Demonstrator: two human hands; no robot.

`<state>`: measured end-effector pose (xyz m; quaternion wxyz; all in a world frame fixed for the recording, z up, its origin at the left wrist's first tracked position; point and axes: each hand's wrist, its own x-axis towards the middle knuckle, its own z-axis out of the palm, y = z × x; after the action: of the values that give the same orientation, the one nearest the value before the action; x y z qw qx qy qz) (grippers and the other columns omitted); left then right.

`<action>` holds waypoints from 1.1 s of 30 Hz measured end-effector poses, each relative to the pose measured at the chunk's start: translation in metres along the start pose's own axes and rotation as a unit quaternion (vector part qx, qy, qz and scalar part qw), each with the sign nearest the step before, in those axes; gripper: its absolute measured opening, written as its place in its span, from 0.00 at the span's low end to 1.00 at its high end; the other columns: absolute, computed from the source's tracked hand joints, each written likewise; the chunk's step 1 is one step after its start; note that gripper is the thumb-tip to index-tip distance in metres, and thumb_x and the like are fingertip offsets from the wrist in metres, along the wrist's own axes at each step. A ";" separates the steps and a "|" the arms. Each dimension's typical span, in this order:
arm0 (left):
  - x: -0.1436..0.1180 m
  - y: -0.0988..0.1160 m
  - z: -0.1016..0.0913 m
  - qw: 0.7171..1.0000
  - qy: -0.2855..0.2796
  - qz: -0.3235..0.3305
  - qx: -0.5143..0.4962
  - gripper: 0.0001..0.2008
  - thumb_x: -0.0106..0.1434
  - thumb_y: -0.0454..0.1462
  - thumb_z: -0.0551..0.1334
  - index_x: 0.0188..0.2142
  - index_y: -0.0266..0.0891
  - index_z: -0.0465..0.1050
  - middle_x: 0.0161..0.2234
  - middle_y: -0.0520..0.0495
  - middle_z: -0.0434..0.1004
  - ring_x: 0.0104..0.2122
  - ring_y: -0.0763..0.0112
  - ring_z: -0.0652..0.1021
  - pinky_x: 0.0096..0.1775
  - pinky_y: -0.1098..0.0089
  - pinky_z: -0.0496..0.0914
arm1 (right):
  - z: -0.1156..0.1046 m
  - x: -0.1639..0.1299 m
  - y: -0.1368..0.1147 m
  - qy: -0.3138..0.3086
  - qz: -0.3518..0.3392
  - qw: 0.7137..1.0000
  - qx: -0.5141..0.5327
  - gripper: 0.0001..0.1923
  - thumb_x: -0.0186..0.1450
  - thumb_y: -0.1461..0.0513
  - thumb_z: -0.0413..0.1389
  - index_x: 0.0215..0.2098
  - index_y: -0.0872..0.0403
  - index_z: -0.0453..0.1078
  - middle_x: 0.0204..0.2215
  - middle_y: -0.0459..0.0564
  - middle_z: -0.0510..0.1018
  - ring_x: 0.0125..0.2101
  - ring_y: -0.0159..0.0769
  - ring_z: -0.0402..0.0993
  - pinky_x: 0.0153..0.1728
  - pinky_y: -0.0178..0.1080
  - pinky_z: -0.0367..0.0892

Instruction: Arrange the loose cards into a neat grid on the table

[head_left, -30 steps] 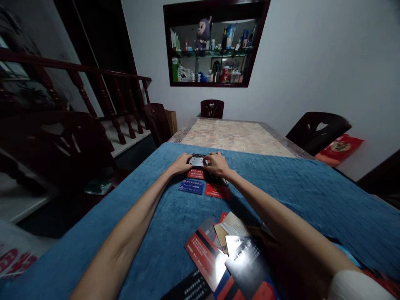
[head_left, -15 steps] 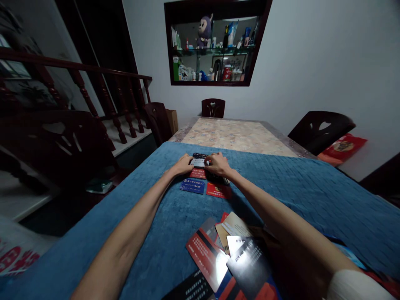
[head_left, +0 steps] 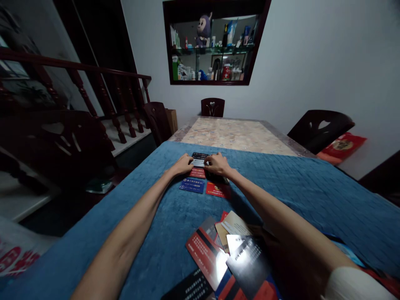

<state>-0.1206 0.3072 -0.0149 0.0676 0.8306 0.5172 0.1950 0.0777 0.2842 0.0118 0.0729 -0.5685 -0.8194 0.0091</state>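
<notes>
Side by side on the blue cloth, my left hand [head_left: 183,164] and my right hand [head_left: 218,164] have their fingers curled in at the two ends of a pale silver card [head_left: 198,163]. A black card [head_left: 200,156] lies just beyond it, partly overlapped. Towards me come a red card [head_left: 198,173], a blue card [head_left: 191,185] with white lettering, and another red card [head_left: 218,190]. Dark cards beneath my right hand are mostly hidden by it.
Near me a loose pile holds a red-brown card [head_left: 204,256], a shiny black card [head_left: 250,262], a beige card [head_left: 236,223] and others. The blue cloth [head_left: 290,187] covers the near part of the table. Dark wooden chairs [head_left: 320,129] stand around it.
The pale card sits slightly nearer to me, with more of the black card showing beyond it. Both hands stay at its ends; the view has shifted very slightly.
</notes>
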 end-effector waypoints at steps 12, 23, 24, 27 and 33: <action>0.001 0.000 -0.001 1.000 0.008 0.004 -0.012 0.11 0.54 0.32 0.57 0.33 0.34 0.78 0.32 0.46 0.74 0.36 0.63 0.74 0.42 0.68 0.71 | 0.001 0.000 -0.003 -0.003 0.003 1.000 -0.008 0.16 0.64 0.55 0.55 0.47 0.49 0.77 0.50 0.55 0.77 0.52 0.50 0.65 0.46 0.43 0.61; 0.000 0.004 -0.007 0.998 0.064 -0.007 -0.004 0.17 0.54 0.33 0.57 0.41 0.33 0.79 0.35 0.44 0.76 0.35 0.65 0.75 0.44 0.67 0.71 | -0.017 -0.020 0.007 0.032 -0.012 0.999 -0.008 0.17 0.65 0.57 0.53 0.50 0.49 0.75 0.52 0.55 0.75 0.53 0.51 0.63 0.44 0.45 0.61; 0.000 0.006 -0.007 0.997 0.077 -0.009 0.001 0.17 0.55 0.33 0.57 0.41 0.32 0.79 0.36 0.44 0.77 0.35 0.65 0.75 0.44 0.67 0.71 | -0.020 -0.025 0.009 0.035 -0.013 0.999 -0.009 0.17 0.65 0.57 0.53 0.49 0.49 0.75 0.51 0.55 0.76 0.53 0.51 0.63 0.44 0.44 0.61; -0.002 0.015 -0.010 0.994 0.107 -0.007 0.015 0.16 0.57 0.33 0.55 0.39 0.32 0.80 0.36 0.43 0.78 0.34 0.66 0.75 0.45 0.68 0.70 | -0.028 -0.040 0.012 0.041 -0.017 0.999 -0.010 0.15 0.65 0.60 0.51 0.45 0.50 0.77 0.47 0.54 0.78 0.52 0.49 0.63 0.43 0.43 0.59; -0.010 0.041 -0.015 0.992 0.120 0.017 0.019 0.15 0.59 0.33 0.54 0.35 0.33 0.81 0.34 0.43 0.79 0.35 0.66 0.76 0.43 0.69 0.70 | -0.042 -0.081 0.021 0.071 -0.041 0.997 -0.004 0.12 0.64 0.64 0.52 0.39 0.53 0.77 0.43 0.52 0.80 0.49 0.47 0.63 0.40 0.41 0.54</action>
<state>-0.0962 0.2784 0.0092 -0.0135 0.8112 0.5108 0.2844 0.1301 0.2127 0.0422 0.1293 -0.5339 -0.8347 -0.0375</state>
